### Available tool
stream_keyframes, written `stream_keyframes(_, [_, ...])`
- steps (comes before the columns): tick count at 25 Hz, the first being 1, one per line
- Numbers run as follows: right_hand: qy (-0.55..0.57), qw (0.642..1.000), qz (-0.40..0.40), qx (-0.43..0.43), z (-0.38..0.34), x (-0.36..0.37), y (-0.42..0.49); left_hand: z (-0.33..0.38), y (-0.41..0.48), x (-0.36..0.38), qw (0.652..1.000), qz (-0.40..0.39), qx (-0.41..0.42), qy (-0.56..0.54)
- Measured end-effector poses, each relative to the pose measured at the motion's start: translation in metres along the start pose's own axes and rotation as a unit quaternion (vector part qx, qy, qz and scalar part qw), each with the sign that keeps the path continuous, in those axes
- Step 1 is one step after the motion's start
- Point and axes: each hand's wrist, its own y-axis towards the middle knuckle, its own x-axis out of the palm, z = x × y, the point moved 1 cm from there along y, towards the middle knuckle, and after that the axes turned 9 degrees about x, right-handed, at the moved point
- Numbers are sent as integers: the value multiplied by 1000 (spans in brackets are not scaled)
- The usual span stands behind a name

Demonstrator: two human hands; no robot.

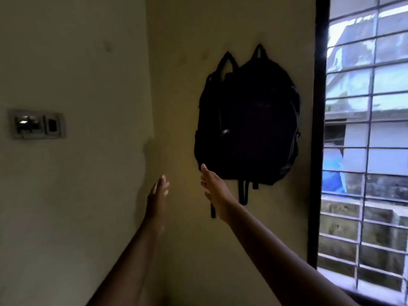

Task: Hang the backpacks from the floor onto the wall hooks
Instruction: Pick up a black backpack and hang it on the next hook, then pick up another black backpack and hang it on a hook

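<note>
Black backpack [260, 120] hangs on wall [176, 96], overlapping 2nd backpack [209, 111] beside window [366, 129]; left hand [157, 195] & right hand [215, 188] reach up, fingers straight, holding nothing.

We face a corner where two pale cream walls [72, 195] meet, dim and shadowed. A switch plate [37, 124] sits on the left wall. At right, daylight enters through a dark-framed window [318, 151] with a metal grille [371, 133].
</note>
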Motion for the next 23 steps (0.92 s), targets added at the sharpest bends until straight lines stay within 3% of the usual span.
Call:
stream_keyframes(10, [21,971,-122,206,154,154,-139,-24,-220,-182,972,142,-163,88])
stream_keyframes(16, [26,924,-238,298,234,215,-196,-51,-334,-263,921,245,-278,121])
stream_keyframes(23, [2,886,-254,387,324,301,-203,-108,-391,-359,866,297,-384,120])
